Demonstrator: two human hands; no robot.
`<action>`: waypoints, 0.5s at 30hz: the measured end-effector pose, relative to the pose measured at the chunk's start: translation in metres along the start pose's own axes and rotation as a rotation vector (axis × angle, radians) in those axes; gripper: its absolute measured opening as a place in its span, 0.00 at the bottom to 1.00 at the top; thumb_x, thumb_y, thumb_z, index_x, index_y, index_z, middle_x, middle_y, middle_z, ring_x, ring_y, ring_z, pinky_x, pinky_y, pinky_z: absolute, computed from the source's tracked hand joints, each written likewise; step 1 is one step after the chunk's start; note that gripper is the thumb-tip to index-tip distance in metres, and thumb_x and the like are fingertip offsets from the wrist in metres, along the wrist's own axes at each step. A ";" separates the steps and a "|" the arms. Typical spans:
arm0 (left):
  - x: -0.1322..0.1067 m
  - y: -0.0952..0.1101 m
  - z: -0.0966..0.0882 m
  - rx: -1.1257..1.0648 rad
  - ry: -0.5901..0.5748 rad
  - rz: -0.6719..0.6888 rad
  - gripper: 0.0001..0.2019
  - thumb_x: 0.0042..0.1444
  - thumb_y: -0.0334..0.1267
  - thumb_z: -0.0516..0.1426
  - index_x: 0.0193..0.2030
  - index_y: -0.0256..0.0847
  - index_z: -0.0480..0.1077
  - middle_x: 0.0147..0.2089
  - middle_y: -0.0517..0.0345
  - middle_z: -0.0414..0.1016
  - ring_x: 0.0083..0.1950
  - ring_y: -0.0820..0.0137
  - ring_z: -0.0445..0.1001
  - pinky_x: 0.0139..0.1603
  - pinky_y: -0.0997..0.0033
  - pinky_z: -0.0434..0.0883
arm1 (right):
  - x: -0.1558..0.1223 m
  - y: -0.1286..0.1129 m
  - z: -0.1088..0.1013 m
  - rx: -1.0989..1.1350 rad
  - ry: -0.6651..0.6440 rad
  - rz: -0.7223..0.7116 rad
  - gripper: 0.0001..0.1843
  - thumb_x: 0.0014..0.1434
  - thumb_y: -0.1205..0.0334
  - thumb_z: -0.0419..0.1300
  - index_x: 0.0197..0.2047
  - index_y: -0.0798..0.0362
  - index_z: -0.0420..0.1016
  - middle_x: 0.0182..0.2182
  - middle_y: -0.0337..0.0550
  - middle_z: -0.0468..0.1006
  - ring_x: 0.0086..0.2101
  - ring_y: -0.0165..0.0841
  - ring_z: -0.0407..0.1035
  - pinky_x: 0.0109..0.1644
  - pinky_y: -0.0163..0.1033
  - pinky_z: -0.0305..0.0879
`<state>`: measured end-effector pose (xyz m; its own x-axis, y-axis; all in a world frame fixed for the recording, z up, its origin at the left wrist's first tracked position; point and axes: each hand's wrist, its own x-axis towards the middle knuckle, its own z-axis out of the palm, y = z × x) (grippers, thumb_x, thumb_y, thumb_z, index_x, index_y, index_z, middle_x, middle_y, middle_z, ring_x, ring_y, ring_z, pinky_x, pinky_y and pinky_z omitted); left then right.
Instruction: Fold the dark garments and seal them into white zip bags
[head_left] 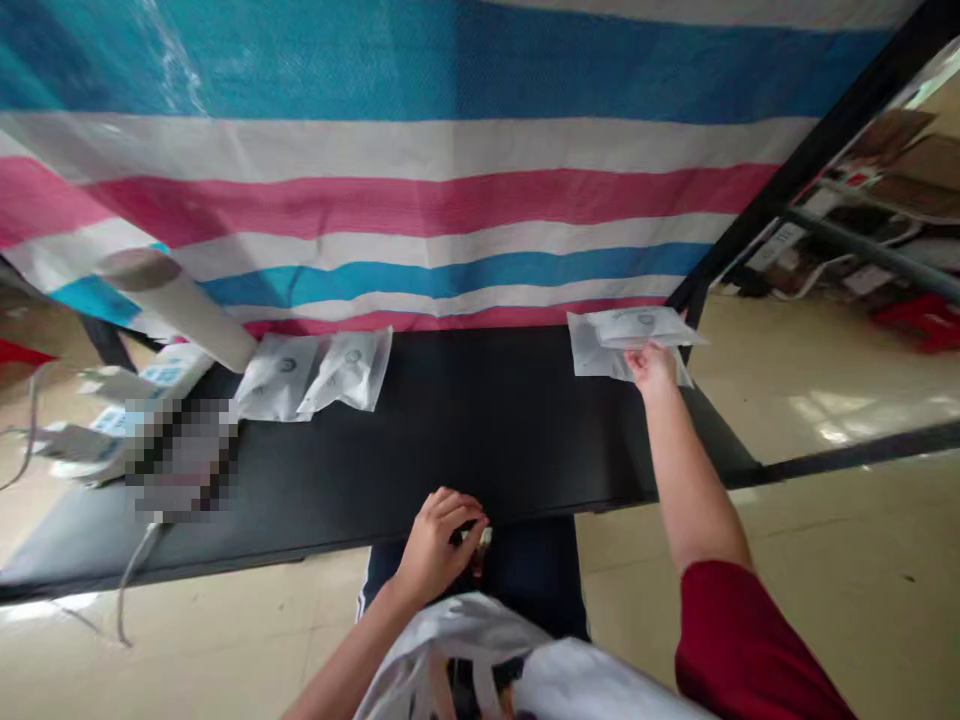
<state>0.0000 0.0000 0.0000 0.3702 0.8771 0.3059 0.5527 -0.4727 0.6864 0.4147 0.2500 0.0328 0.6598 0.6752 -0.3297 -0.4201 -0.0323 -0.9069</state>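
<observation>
My right hand (651, 366) reaches to the far right corner of the black table (480, 440). Its fingers pinch a white packet (637, 326) that lies on top of other white packets (592, 358) there. My left hand (442, 545) is at the table's near edge, curled around a small object (484, 540) I cannot make out. A white plastic bag (510, 670) sits open in my lap below that hand.
Two white packets (315, 375) lie at the table's back left. A cardboard tube (176, 300), small boxes (120, 410) and a cable (135, 570) crowd the left end. A striped tarp (450, 180) hangs behind. Shelving and crates (900, 260) stand far right.
</observation>
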 end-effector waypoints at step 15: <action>0.102 -0.093 -0.147 0.481 0.431 -0.105 0.14 0.65 0.44 0.53 0.52 0.39 0.70 0.53 0.51 0.73 0.58 0.62 0.70 0.61 0.59 0.66 | -0.059 0.028 -0.070 -0.246 -0.295 0.168 0.17 0.70 0.59 0.48 0.39 0.58 0.76 0.32 0.49 0.81 0.28 0.29 0.76 0.27 0.30 0.72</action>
<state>-0.1232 0.1464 0.0641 0.0194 0.8290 0.5590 0.8791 -0.2804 0.3853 0.4075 0.1579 0.0088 0.3726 0.8267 -0.4216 -0.3219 -0.3110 -0.8942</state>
